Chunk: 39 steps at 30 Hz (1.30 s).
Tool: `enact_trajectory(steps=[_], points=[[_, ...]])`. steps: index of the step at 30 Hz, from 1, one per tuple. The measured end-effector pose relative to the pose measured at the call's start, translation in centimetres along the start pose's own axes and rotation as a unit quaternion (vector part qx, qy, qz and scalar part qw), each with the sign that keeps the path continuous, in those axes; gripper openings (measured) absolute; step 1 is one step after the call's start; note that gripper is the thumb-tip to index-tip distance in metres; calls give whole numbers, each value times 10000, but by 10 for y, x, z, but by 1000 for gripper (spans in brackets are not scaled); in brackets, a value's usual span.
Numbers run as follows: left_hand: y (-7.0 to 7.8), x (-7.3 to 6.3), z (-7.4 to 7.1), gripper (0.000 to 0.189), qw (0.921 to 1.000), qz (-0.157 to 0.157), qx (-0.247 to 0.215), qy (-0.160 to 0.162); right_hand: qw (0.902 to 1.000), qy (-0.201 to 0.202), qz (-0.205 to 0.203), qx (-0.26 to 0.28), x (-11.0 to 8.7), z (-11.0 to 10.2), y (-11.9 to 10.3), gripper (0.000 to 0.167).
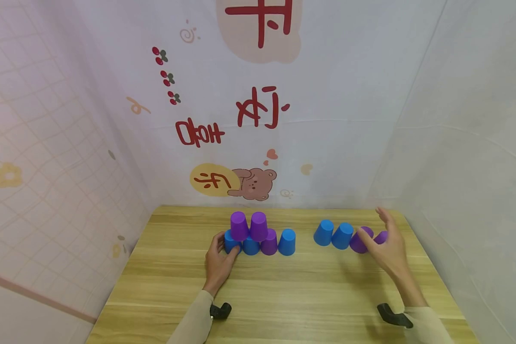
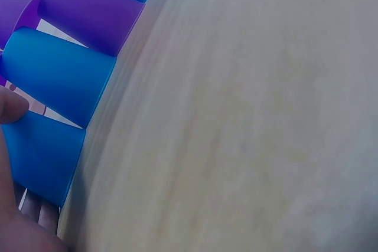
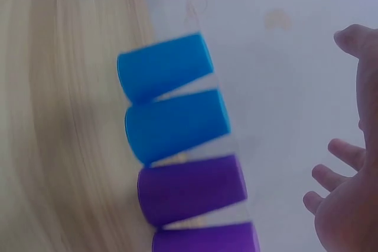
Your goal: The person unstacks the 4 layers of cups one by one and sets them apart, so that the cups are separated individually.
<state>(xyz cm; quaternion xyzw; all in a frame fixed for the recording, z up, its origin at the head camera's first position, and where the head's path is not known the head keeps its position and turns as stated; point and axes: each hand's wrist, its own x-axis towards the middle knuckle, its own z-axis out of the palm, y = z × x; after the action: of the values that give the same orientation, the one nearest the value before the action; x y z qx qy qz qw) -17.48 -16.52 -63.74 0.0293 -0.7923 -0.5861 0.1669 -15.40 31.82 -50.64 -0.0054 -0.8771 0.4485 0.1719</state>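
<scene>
On the left, upside-down cups form a low stack. Its bottom row runs from a left-end blue cup (image 1: 231,244) past another blue cup (image 1: 251,246) and a purple cup (image 1: 269,242) to a right-end blue cup (image 1: 287,242). Two purple cups (image 1: 239,226) (image 1: 259,226) sit above the row's left part. My left hand (image 1: 220,262) grips the left-end blue cup, thumb in front; the left wrist view shows fingers behind that cup (image 2: 44,154). My right hand (image 1: 389,248), fingers spread, is raised over the right-hand row's purple cups (image 1: 361,241) and holds nothing.
The right-hand row also has two blue cups (image 1: 324,233) (image 1: 342,236), all upside down. A gap of bare wooden table (image 1: 303,282) separates the row from the stack. White printed cloth (image 1: 339,143) hangs behind the table and along both sides.
</scene>
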Motion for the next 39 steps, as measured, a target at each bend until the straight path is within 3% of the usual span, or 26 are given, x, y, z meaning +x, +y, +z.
enact_trajectory(steps=[13, 34, 39], points=[[-1, -1, 1, 62, 10000, -28, 18, 26, 9966, -258, -719, 296, 5, 38, -28, 91], [1, 0, 0, 61, 10000, -4, 45, 39, 9861, -848, -1300, 595, 7, 111, -73, 87], [3, -1, 0, 61, 10000, 34, 19, 38, 9825, -1112, -1276, 779, 5, 128, -83, 86]])
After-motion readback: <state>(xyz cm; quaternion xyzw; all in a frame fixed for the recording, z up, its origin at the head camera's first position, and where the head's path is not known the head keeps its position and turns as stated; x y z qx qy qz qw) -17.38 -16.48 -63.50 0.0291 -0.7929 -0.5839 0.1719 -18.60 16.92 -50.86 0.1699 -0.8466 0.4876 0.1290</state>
